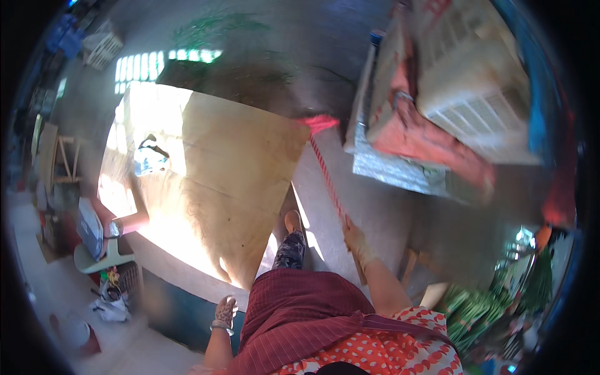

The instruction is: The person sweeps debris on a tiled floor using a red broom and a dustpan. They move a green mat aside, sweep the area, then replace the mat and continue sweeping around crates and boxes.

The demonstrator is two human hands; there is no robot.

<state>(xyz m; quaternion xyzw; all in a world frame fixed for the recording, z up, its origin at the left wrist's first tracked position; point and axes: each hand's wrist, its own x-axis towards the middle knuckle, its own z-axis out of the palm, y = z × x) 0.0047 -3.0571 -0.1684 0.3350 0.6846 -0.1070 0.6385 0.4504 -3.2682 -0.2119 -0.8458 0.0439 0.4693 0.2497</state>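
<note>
My right hand (356, 240) is closed around the handle of a broom (325, 177). The handle has a red spiral pattern and slants away from me, its end sticking out behind my hand. Bright pink bristles (322, 122) show at its far end, beside the table's right corner. My left hand (225, 310), with a bracelet at the wrist, hangs by the near edge of a wooden table (240, 159). Its fingers are loosely bent, thumb apart, and I see nothing in it. A crumpled blue-and-white item (150, 157) lies on the tabletop.
Stacked sacks and pale boxes (472, 94) stand at the right. Green stems (472, 312) are bunched at the lower right, with more greenery (219, 28) beyond the table. A pale chair (103, 257) stands at the left. My foot (292, 220) is beside the table.
</note>
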